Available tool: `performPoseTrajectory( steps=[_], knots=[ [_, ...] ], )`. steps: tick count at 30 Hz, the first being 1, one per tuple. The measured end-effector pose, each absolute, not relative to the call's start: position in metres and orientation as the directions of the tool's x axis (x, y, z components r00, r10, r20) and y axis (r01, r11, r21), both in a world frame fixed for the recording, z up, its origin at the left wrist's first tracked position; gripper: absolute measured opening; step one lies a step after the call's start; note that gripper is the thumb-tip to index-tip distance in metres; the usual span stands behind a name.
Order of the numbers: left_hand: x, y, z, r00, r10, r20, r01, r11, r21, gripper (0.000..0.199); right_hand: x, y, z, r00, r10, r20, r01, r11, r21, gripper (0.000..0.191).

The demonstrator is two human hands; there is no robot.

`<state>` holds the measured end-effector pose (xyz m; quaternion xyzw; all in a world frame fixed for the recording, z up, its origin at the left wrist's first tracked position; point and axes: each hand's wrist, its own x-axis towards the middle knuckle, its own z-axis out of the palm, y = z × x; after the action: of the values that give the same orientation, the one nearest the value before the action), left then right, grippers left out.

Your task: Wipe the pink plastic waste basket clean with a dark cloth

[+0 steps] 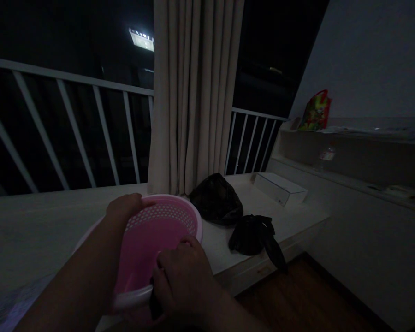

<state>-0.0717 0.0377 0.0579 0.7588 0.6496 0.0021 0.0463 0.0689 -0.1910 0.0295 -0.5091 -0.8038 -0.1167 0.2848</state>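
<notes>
head view: i read right hand (185, 269) clenched on dark item (155, 305), left hand (124, 206) grip unclear; pink basket (138, 249), 7 o'clock, could tip against black bag (217, 199) if pulled unevenly.

Dim light overall — the strongest source, a glaring white lamp (142, 40), shows at upper left against near-black. Shadow dulls the pink basket (148, 240) and swallows the larger black bag's (216, 200) detail; wide-angle stretch skews the edges.

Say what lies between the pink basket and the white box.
In the head view, a large black bag lies between the pink basket and the white box; a smaller black bag sits nearer the ledge front.
</notes>
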Motion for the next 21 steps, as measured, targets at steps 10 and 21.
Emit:
performPoseTrajectory(
  steps=[10, 21],
  knots=[
    [-0.073, 0.041, 0.056, 0.158, 0.987, -0.040, 0.985, -0.154, 0.079, 0.088, 0.053, -0.191, 0.026, -0.376, 0.700, 0.608, 0.868, 0.496, -0.033, 0.027],
    [-0.072, 0.044, 0.050, 0.170, 0.985, 0.000, 0.981, -0.169, 0.099, 0.086, 0.061, -0.184, 0.020, -0.359, 0.640, 0.679, 0.854, 0.519, -0.037, 0.033]
  ],
)
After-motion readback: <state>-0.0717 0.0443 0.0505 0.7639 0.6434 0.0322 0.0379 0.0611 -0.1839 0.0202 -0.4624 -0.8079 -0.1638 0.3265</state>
